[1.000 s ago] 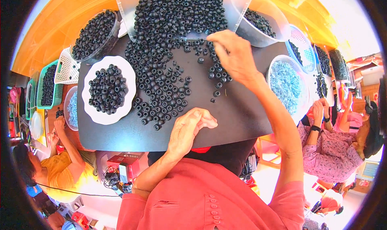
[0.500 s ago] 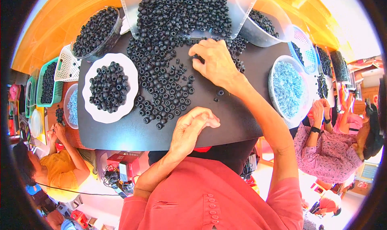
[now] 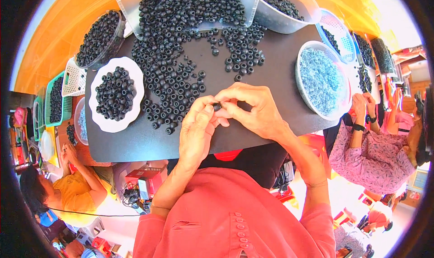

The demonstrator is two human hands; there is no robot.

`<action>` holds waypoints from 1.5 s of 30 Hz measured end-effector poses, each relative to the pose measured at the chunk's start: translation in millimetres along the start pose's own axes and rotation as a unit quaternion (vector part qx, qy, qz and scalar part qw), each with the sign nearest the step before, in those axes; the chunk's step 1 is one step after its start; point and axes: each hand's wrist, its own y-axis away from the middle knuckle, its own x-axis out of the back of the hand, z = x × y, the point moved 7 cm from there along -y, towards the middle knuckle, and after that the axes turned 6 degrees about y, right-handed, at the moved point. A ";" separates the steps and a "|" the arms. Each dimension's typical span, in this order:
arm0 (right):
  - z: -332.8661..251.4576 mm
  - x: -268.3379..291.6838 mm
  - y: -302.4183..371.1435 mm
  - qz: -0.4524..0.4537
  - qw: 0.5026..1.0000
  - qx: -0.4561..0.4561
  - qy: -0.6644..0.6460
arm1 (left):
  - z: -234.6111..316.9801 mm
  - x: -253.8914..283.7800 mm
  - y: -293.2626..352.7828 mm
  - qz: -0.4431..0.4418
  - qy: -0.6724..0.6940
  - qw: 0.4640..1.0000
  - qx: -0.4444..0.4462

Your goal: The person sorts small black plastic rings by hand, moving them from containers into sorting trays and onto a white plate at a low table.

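Note:
Above the near part of the dark table (image 3: 271,50), my two hands meet. A small round black hollow part (image 3: 217,106) sits between their fingertips. My left hand (image 3: 197,129) pinches it from the left with thumb and fingers, and my right hand (image 3: 258,112) closes on it from the right. Just beyond my left hand spreads a loose pile of similar black hollow parts (image 3: 167,84), spilling from a clear plastic bin (image 3: 251,9) tipped toward me. A white scalloped plate (image 3: 96,97) to the left carries a heap of them.
At right stands a bowl of small clear-blue pieces (image 3: 321,79). A clear tub (image 3: 294,25) and a dark bowl (image 3: 113,50) of black parts flank the bin. Baskets line both sides. Co-workers sit at left, in a yellow shirt (image 3: 74,192), and right, in a patterned top (image 3: 361,163).
My right hand has come back from the pile near the bin to meet my left hand. My left hand has risen slightly, and the fingers of both now close around a black part.

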 end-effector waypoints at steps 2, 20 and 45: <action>-0.6 1.3 4.4 0.008 1.000 0.008 0.012 | -2.9 -1.1 0.0 0.004 0.009 1.000 0.009; 17.4 -2.5 22.2 -0.002 0.990 -0.117 -0.080 | 20.1 -17.9 9.5 -0.028 -0.458 0.886 -0.059; 38.9 -9.8 27.7 -0.114 0.953 -0.192 -0.207 | 40.0 -40.5 12.6 -0.148 -0.565 0.782 -0.217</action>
